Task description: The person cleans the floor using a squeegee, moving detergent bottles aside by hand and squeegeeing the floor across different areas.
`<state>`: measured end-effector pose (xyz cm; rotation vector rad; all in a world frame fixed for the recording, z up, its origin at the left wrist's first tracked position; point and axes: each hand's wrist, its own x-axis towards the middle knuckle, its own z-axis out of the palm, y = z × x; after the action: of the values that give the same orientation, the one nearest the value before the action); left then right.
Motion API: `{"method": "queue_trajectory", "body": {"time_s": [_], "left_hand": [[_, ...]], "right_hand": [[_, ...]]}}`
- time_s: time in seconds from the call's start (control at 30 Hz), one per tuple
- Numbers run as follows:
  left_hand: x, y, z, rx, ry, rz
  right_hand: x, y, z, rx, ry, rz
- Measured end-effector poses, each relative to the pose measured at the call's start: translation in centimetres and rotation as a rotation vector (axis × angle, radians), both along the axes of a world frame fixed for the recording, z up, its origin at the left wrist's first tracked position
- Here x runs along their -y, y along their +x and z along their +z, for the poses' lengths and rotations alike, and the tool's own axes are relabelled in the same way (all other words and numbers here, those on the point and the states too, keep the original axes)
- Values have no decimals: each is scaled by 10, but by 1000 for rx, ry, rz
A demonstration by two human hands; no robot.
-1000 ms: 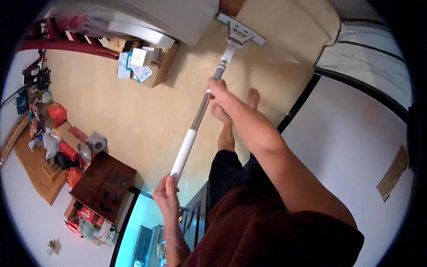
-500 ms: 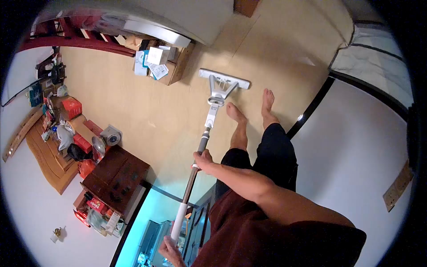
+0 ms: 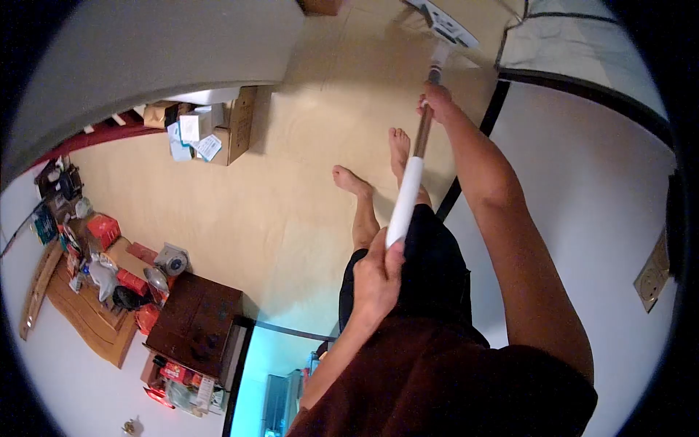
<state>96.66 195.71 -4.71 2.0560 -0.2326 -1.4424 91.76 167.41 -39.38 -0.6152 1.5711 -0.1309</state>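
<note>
Gripping the mop (image 3: 422, 135), the left hand (image 3: 376, 280) is closed around the white handle's lower end; the right hand (image 3: 435, 102) is wrapped around the upper shaft. Left of the left-hand grip stands a dark brown cabinet (image 3: 193, 317), with red packets (image 3: 173, 371) beside it. Bare feet (image 3: 352, 180) stand left of the shaft, below the right-hand grip. Farther left, white cartons (image 3: 195, 125) sit on a cardboard box (image 3: 242, 127), contents hidden. The blurred mop head (image 3: 445, 28) lies beyond the right hand.
</note>
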Motion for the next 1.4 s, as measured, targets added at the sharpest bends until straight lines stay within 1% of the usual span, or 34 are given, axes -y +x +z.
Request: {"method": "queue_trajectory", "body": {"time_s": [0.03,0.1,0.13,0.17,0.2,0.23,0.27,0.3,0.37,0.4,0.47,0.5,0.53,0.6,0.63,0.67,0.7,0.73,0.77,0.8,0.87,0.9,0.93,0.97,1.0,1.03,1.1,1.13,1.17,1.2,1.23,1.27,1.37,1.4], "left_hand": [[-10,-2,1,-56,46,83],[-25,3,27,-92,173,194],[-56,2,36,-155,280,193],[-71,0,57,-132,332,254],[-82,-5,87,-157,520,372],[-122,-11,110,-165,584,295],[-150,-27,135,-38,597,282],[-178,-43,161,92,614,266],[-239,-71,200,300,680,269],[-293,-89,206,309,681,413],[-418,-125,211,220,505,877],[-258,-79,212,388,892,439],[-151,-63,214,333,905,387],[-164,-67,175,214,804,413],[-150,-65,144,122,725,392],[-143,-63,106,48,649,236],[-100,-57,81,-177,627,321],[-53,-57,53,-175,426,253],[-3,-50,38,-305,341,207],[33,-50,20,-342,128,152],[88,-61,7,-407,107,96],[105,-69,8,-374,112,55],[110,-76,7,-339,109,11],[101,-81,5,-273,40,-92],[84,-83,5,-276,33,-109],[58,-86,8,-241,78,-117],[-26,-90,0,-214,77,-84],[-54,-74,20,-293,231,-110],[-92,-63,30,-257,257,-123],[-117,-58,53,-183,329,-25],[-143,-44,68,-210,397,-122],[-189,-42,80,-147,337,-126],[-297,-30,133,1,584,-356],[-324,-29,145,37,645,-413]], "right_hand": [[-9,-8,-19,29,-34,174],[-68,-19,-25,283,-62,-21],[-95,-8,-16,32,114,81],[-132,-8,10,5,70,248],[-169,-7,37,-26,19,410],[-212,-15,72,53,37,328],[-255,-22,110,130,58,246],[-292,-19,133,-34,68,331],[-376,-30,122,-43,401,293],[-352,-23,177,21,553,154],[-311,-11,212,-63,629,310],[-307,-14,208,-59,577,310],[-292,-18,192,-21,536,265],[-267,-27,157,62,458,175],[-242,-28,131,78,359,152],[-200,-28,107,56,253,125],[-155,-27,83,-10,125,114],[-104,-29,62,-103,19,118],[-53,-31,44,-191,-61,123],[-6,-34,34,-260,-117,130],[51,-57,7,-97,-123,186],[79,-68,-5,-14,-123,211],[82,-65,12,-49,-78,63],[72,-67,14,-53,-86,49],[58,-70,17,-20,33,35],[29,-75,21,1,50,40],[-29,-86,28,41,86,49],[-79,-93,-8,178,71,-70],[-130,-97,-10,85,7,-18],[-176,-96,24,114,-35,-75],[-222,-94,62,146,-76,-129],[-288,-86,43,69,46,-195],[-420,-85,87,-9,119,3],[-434,-85,110,24,95,-29]]}}
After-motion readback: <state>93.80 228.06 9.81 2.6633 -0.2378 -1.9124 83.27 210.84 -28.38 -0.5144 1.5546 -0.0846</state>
